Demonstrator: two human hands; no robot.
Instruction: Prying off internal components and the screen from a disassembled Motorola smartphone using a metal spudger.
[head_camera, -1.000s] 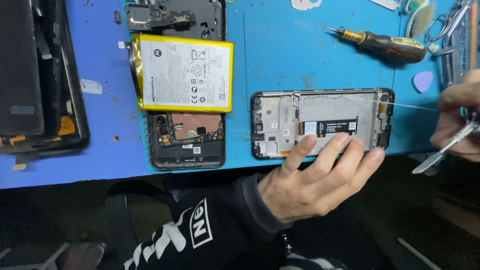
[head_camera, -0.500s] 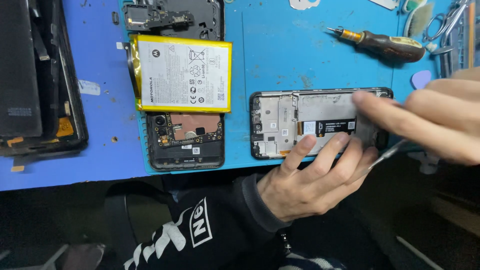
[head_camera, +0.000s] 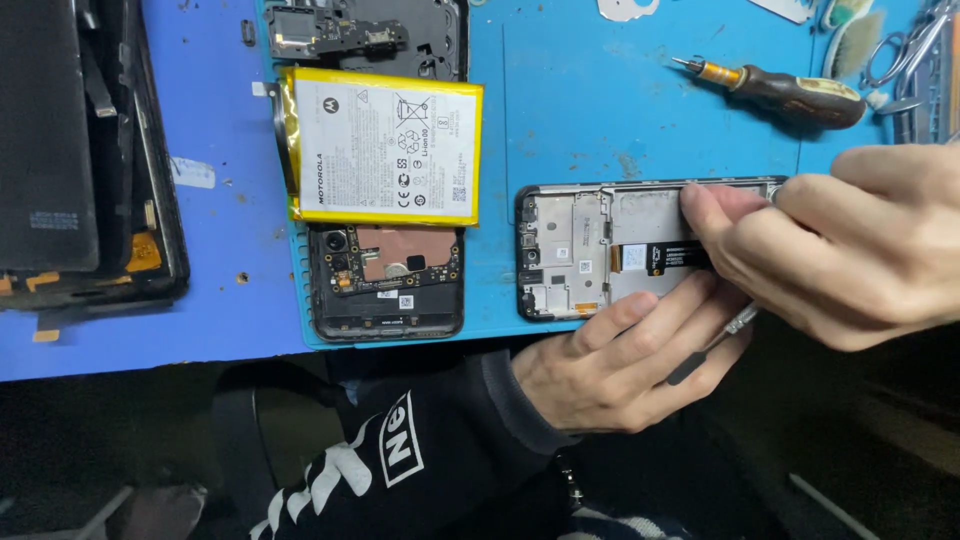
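The left hand (head_camera: 620, 365) steadies the phone frame (head_camera: 600, 250) from six o'clock, fingers together on its edge. The right hand (head_camera: 840, 245), at three o'clock, pinches metal tweezers (head_camera: 738, 322) over the frame.

We see the opened phone frame (head_camera: 600, 250) lying flat at the blue mat's near edge, interior upward, black flex cable (head_camera: 675, 256) across it; its right end is hidden, apparently under fingers.

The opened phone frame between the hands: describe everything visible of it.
The phone frame lies flat, lengthwise, at the blue mat's near edge, its inside facing up: dark rim, silvery metal plate, small white labels, a black flex strip. The left hand steadies its near edge; the right hand covers its right end, fingertips on the plate.
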